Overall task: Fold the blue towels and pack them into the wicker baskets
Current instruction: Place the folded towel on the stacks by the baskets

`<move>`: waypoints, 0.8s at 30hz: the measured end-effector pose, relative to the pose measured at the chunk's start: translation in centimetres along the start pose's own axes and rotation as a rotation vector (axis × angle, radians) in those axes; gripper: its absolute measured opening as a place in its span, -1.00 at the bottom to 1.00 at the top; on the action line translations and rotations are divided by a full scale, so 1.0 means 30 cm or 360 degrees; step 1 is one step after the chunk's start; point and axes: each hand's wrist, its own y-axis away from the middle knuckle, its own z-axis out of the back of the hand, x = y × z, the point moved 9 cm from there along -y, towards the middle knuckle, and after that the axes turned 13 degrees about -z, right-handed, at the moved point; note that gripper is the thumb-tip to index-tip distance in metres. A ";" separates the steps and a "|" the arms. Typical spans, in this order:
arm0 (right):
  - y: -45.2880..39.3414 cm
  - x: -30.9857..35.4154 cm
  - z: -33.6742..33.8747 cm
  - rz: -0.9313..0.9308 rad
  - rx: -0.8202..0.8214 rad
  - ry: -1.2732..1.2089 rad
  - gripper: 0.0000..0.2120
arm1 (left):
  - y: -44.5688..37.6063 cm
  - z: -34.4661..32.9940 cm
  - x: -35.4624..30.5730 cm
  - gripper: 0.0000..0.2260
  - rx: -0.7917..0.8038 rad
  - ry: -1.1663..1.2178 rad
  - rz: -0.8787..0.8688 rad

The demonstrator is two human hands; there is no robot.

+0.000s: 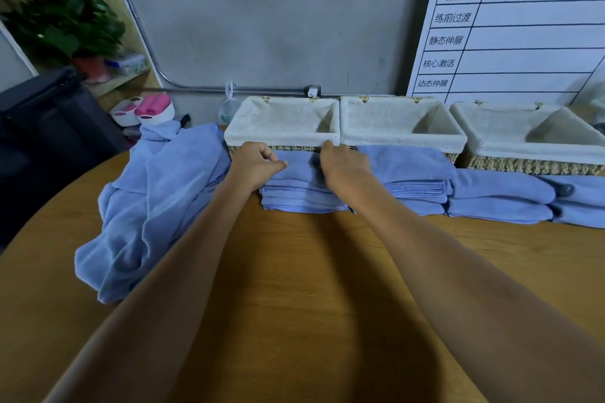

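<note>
**Both hands on a folded stack, baskets waiting empty behind**

Nearest the viewer, two bare forearms reach forward across a round wooden table (294, 271). The left hand (255, 162) and right hand (340, 162) rest on top of a stack of folded blue towels (301, 196); the fingers of both are curled and seem to pinch the top towel's far edge, though the fingertips are partly hidden. To the left lies a loose heap of unfolded blue towels (154, 203). To the right, touching the first stack, sit more folded stacks (497, 203) in a row. Just behind, against a grey wall, stand three cloth-lined wicker baskets: the left basket (281, 137), the middle basket (402, 137) and the right basket (537, 149), all holding nothing.

Folding looks partly done and packing not yet begun. The next move likely calls for gripping the whole stack from both sides, lifting it level over the basket rim and lowering it in without letting the layers slide
</note>
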 end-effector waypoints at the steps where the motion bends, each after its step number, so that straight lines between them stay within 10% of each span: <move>1: 0.006 0.009 -0.002 0.0010 -0.0002 0.0064 -0.69 | 0.000 -0.003 0.002 -0.81 0.0011 -0.0017 -0.0008; 14: 0.051 0.079 0.129 0.0259 -0.0249 0.0590 -0.67 | 0.092 0.092 -0.086 -0.77 0.0221 0.0049 -0.0237; 18: 0.099 0.060 0.241 0.0266 -0.0599 0.0087 -0.77 | 0.144 0.396 -0.008 -0.77 -0.0235 -0.0436 -0.0247; 24: 0.201 0.190 0.138 0.0498 -0.0387 -0.0479 -0.75 | 0.229 0.373 0.167 -0.84 0.0095 -0.0787 -0.0071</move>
